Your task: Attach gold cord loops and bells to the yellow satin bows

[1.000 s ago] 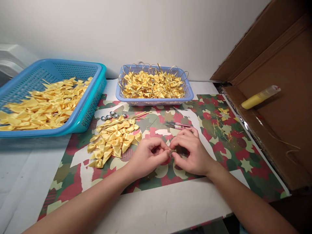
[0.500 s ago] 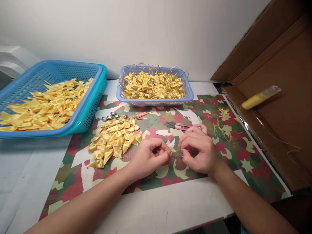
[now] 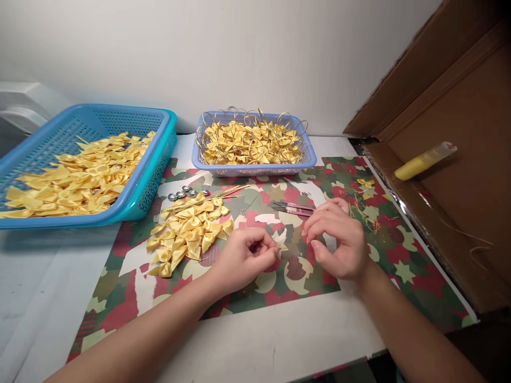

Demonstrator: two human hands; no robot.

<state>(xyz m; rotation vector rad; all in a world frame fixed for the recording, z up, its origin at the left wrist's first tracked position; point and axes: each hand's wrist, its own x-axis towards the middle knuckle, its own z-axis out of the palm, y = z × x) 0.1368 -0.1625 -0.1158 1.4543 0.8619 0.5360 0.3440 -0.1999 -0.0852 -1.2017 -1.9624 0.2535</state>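
Note:
My left hand (image 3: 249, 252) is closed in a pinch above the patterned paper, in the same grip that held a thin yellow thread a moment earlier. Hardly any of that thread shows at its fingertips now. To its right, my right hand (image 3: 339, 239) has curled fingers with the thumb apart from them, and I see nothing between them. Thread snips (image 3: 295, 208) with pink handles lie just beyond the right hand. Left of my left hand is a pile of yellow satin bows (image 3: 195, 229), with gold wire ties (image 3: 211, 197) and several silver bells (image 3: 187, 191) at its far edge.
A blue basket (image 3: 159, 159) of yellow bows stands at the left. Behind the paper sits a smaller blue basket (image 3: 255, 169) of bows with gold loops. Thread scraps (image 3: 363, 213) lie at right, beside a cardboard wall (image 3: 451, 96) and a yellow-filled tube (image 3: 425, 161).
My right hand has moved right, away from the left, and its thumb and fingers have parted. The yellow thread stretched between the hands no longer shows. My left hand keeps its pinch.

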